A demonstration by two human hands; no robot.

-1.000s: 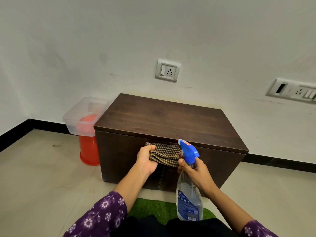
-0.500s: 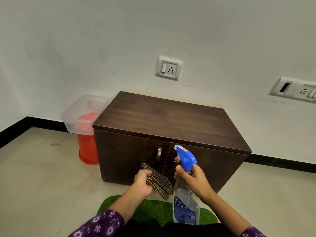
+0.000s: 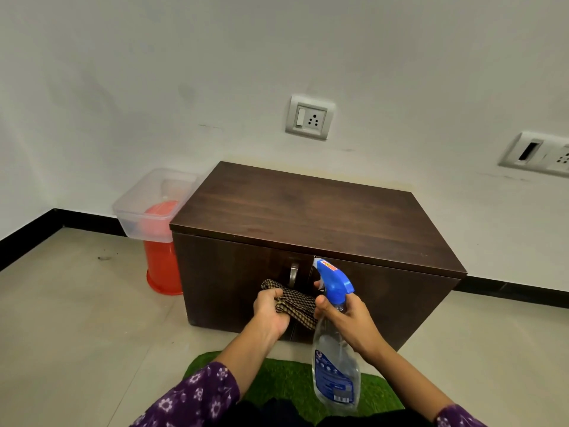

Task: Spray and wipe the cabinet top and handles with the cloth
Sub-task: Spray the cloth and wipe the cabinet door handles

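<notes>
Change since the earlier frames: the cloth [image 3: 296, 301], which covered the handle [image 3: 294, 274] a second ago and then hung well below it, has come back up. Its upper corner now lies just beside the handle's lower end, and the handle itself shows bare. The bottle [image 3: 335, 375] has stayed before the door seam at much the same height. This reads as a re-gathering of the cloth between passes, so the handle wipe is judged under way, not finished.

Left hand [image 3: 271, 314]: fingers curled round the bunched cloth, in front of the left door. Whether the cloth touches the door cannot be told.

Right hand [image 3: 349, 323]: wrapped round the bottle's neck, forefinger at the trigger. The head [image 3: 335, 277] points at the cabinet [image 3: 388, 306] front near the seam. The right door's handle is hidden behind the head.

Materials:
- Cabinet: a low box of dark wood-grain laminate with a flat, square-edged top [image 3: 308, 217]. The top is matt, with no visible wet sheen, so whether it has been wiped cannot be told.
- Handle: a short, curved metal pull, smooth and likely to need a wrap-round wipe.
- Cloth: soft woven fabric in a small dark-and-tan check, folded and limp.
- Bottle: clear, rigid plastic with a blue head and a printed label.

Surroundings: a clear plastic tub [image 3: 154, 204] on a red bucket [image 3: 163, 272] stands just beside the cabinet's left end. A green, grass-like mat [image 3: 277, 386] lies on pale floor tiles, and a socket [image 3: 310, 117] is set in the white wall.
</notes>
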